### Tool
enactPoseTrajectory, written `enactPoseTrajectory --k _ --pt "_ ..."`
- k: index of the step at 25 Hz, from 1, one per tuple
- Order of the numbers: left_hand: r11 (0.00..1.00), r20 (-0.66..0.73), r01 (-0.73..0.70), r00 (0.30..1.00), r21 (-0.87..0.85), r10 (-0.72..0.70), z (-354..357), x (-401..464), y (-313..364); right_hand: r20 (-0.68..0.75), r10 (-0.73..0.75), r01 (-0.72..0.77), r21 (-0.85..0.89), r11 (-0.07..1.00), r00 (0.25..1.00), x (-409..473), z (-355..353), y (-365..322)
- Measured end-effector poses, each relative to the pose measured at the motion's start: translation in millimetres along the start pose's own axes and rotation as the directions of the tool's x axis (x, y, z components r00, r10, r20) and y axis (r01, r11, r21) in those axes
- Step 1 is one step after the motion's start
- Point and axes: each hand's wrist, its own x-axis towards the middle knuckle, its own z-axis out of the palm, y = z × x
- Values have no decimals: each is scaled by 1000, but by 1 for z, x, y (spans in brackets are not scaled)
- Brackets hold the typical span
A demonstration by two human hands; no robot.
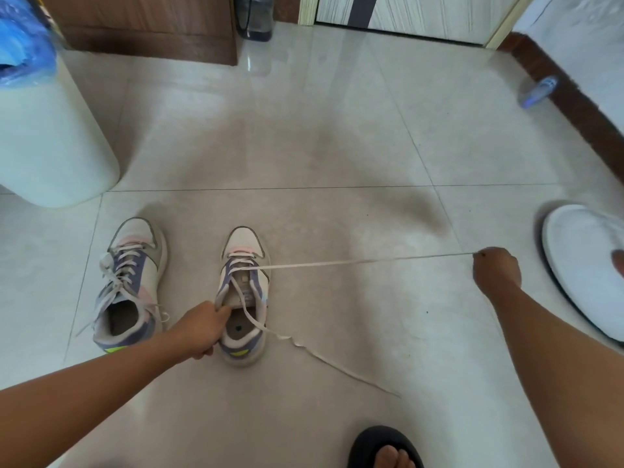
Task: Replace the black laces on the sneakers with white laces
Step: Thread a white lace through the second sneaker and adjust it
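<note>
Two white, purple and pink sneakers stand on the tiled floor. The left sneaker (pixel 130 285) is fully laced in white, its ends loose. My left hand (pixel 202 329) grips the left collar of the right sneaker (pixel 243 298). A white lace (pixel 354 262) is threaded through that shoe's lowest eyelets. My right hand (pixel 495 271) pinches one end and holds it stretched taut far to the right. The other end (pixel 337 363) trails over the shoe opening and along the floor toward me. No black lace is in view.
A white bin (pixel 50 136) with a blue liner stands at the left. A white round base (pixel 587 271) sits at the right edge. My foot in a black slipper (pixel 385 449) is at the bottom. A water jug (pixel 253 15) and wooden furniture (pixel 145 25) stand at the back.
</note>
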Motion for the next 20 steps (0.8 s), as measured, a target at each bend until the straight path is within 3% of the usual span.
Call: enactPoseTrajectory --k 3,5,7,9,11,13,15,20 --pt "993 -29 -35 999 116 39 2 -7 8 176 240 -283 280 918 955 5 2 19" --pt "957 -79 -98 989 273 124 3 -15 12 481 341 -568 479 670 808 -15 20 14" --pt "885 -168 -168 950 435 263 2 -20 15 749 259 -741 423 521 610 -52 45 -12" --pt "859 -252 -210 900 467 357 -9 -18 22 886 126 -761 302 574 447 -94 68 -56" --pt "859 -270 -249 878 448 395 -19 -9 34 935 -2 -728 277 627 354 -132 83 -102" --pt "840 -228 -289 875 459 426 -23 0 44 932 -110 -708 337 620 346 -162 97 -143" --pt "830 -206 -312 873 462 442 -21 6 51 904 -170 -694 411 591 391 -184 105 -174" --pt "815 -181 -307 880 491 440 -19 17 51 743 -207 -544 622 564 636 -207 117 -200"
